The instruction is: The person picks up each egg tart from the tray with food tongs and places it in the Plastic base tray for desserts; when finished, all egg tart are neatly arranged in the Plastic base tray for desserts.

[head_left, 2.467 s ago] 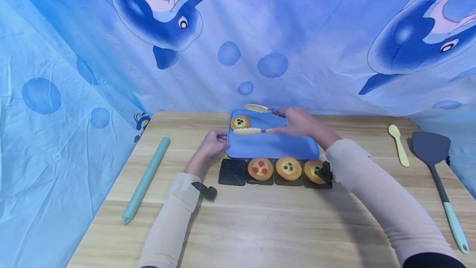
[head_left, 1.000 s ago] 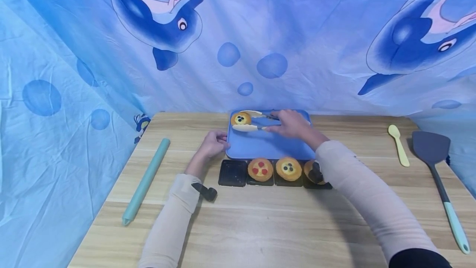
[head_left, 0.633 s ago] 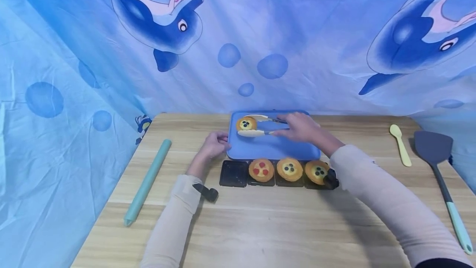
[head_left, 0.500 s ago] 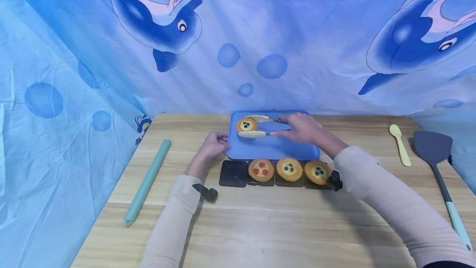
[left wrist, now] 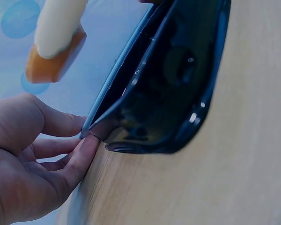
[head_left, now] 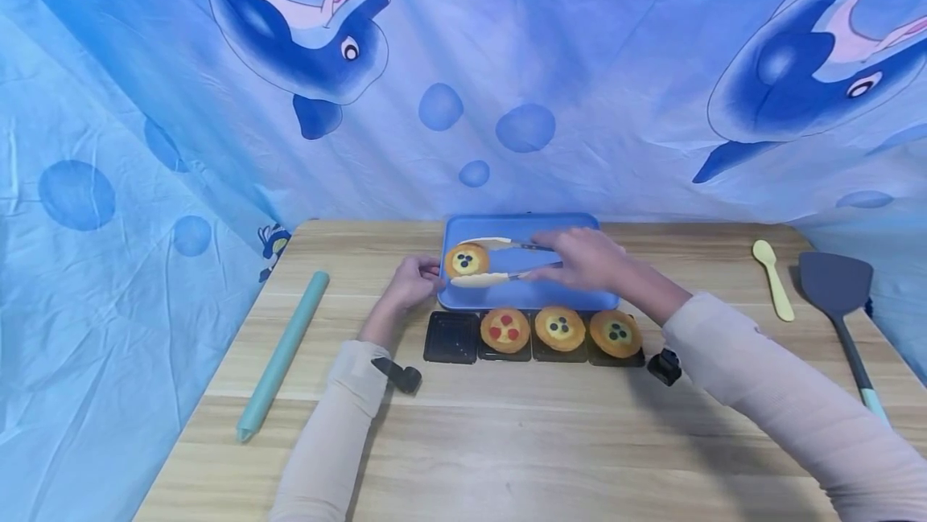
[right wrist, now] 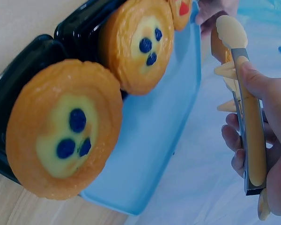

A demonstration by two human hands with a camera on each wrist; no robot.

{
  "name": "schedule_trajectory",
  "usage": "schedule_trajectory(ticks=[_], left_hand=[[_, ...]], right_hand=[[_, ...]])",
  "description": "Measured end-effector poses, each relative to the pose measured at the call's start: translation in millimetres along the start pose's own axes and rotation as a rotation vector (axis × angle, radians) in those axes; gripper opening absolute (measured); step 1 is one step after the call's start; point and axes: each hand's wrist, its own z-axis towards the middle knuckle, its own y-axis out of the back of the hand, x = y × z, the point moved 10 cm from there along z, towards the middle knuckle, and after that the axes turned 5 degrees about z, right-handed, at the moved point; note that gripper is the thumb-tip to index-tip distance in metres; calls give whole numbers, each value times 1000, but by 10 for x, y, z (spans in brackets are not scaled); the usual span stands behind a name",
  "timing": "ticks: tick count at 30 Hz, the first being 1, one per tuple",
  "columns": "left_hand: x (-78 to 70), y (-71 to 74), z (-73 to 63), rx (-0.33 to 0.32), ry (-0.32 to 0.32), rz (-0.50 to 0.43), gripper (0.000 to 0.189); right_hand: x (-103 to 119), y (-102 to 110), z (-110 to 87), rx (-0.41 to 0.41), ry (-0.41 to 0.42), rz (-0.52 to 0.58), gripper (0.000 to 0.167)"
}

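My right hand [head_left: 588, 258] grips tongs [right wrist: 252, 122] with cream tips, which are closed on the sides of a small tart [head_left: 467, 261] topped with blueberries. In the left wrist view this tart [left wrist: 51, 68] hangs above the tray's level, one cream tip against its side. Under it lies a blue tray [head_left: 558, 290], its left edge pinched between the thumb and fingers of my left hand [head_left: 414, 284]. Along the tray's near side stand black square containers; the leftmost container [head_left: 451, 339] holds nothing. The others hold a red-topped tart [head_left: 504, 330] and two blueberry tarts [head_left: 559, 329].
A green rolling pin [head_left: 284, 355] lies at the left of the wooden table [head_left: 478, 441]. Over on the right are a yellow spoon [head_left: 773, 279] and a dark spatula [head_left: 836, 285]. A blue dolphin-print curtain [head_left: 608, 63] hangs behind and at the sides.
The tongs came down around the tart at the tray's far left corner and closed on it. Tart and tongs have since moved nearer to me. My left hand has stayed at the tray's edge.
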Motion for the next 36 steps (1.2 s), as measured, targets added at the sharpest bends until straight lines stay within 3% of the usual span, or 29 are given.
schedule_trajectory(ticks=[8, 14, 36], left_hand=[[12, 2, 18, -6, 10, -5, 59], [11, 17, 9, -16, 14, -1, 54], [-16, 15, -14, -10, -17, 55, 53]], right_hand=[[222, 2, -101, -14, 67, 18, 62], [297, -46, -171, -2, 93, 54, 65], [434, -384, -324, 91, 48, 82, 61]])
